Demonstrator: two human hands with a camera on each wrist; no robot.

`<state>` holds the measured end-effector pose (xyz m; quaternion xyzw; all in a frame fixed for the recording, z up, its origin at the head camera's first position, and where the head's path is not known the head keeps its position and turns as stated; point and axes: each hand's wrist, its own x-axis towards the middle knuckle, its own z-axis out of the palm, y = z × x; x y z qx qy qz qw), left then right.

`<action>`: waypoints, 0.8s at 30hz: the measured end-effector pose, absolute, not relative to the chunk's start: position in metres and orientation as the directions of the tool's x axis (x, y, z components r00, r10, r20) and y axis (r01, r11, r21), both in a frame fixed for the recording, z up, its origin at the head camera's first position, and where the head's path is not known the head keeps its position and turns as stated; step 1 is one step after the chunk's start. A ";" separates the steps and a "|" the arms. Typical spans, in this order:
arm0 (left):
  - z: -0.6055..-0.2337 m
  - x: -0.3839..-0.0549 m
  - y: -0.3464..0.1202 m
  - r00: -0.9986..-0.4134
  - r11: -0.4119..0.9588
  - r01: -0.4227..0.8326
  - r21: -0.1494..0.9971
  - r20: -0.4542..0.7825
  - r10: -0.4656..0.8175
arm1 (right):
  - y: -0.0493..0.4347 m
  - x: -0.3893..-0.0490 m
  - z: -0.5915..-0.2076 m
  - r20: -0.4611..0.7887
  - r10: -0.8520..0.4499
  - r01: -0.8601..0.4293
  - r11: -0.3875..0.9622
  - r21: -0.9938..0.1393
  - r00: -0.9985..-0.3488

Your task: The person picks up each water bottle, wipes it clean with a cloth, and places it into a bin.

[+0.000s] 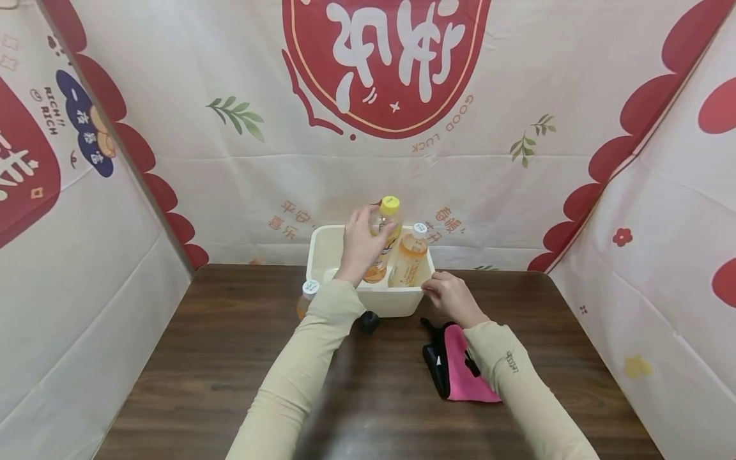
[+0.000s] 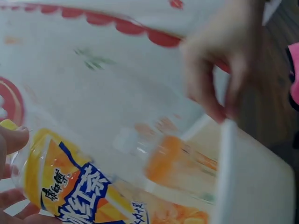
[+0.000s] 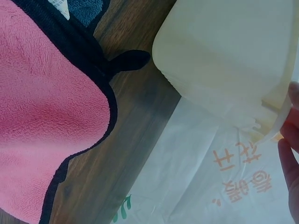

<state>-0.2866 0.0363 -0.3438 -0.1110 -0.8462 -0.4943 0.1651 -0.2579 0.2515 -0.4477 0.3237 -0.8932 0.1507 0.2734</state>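
My left hand point(image 1: 363, 241) grips the upper part of a tea bottle point(image 2: 77, 182) with a yellow cap and a yellow-and-orange label. In the head view its lower end is inside a cream plastic bin point(image 1: 391, 303). Beside it in the bin stands a second bottle point(image 1: 410, 260) with a white cap and orange contents. At the bin's right front corner, my right hand point(image 1: 454, 297) pinches the rim between thumb and fingers. The right wrist view shows those fingers point(image 3: 292, 128) on the bin's edge.
A white-capped bottle point(image 1: 310, 291) stands left of the bin, partly behind the left sleeve. A small black object point(image 1: 369, 321) lies in front of the bin. A pink cloth point(image 1: 462, 367) with dark edging lies under the right forearm. Printed fabric point(image 1: 356, 172) hangs behind the table.
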 end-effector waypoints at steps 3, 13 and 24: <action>-0.362 -0.297 0.042 -0.938 0.488 0.296 0.821 0.347 -0.014 | 0.251 -0.259 -0.449 0.598 -0.492 -0.664 0.742 -0.091 -0.632; -0.410 -0.312 0.057 -0.956 0.475 0.208 0.855 0.279 -0.085 | 0.251 -0.259 -0.453 0.645 -0.475 -0.667 0.741 -0.074 -0.599; -0.428 -0.313 0.058 -0.946 0.499 0.222 0.838 0.308 -0.098 | 0.252 -0.259 -0.452 0.648 -0.476 -0.669 0.740 -0.071 -0.595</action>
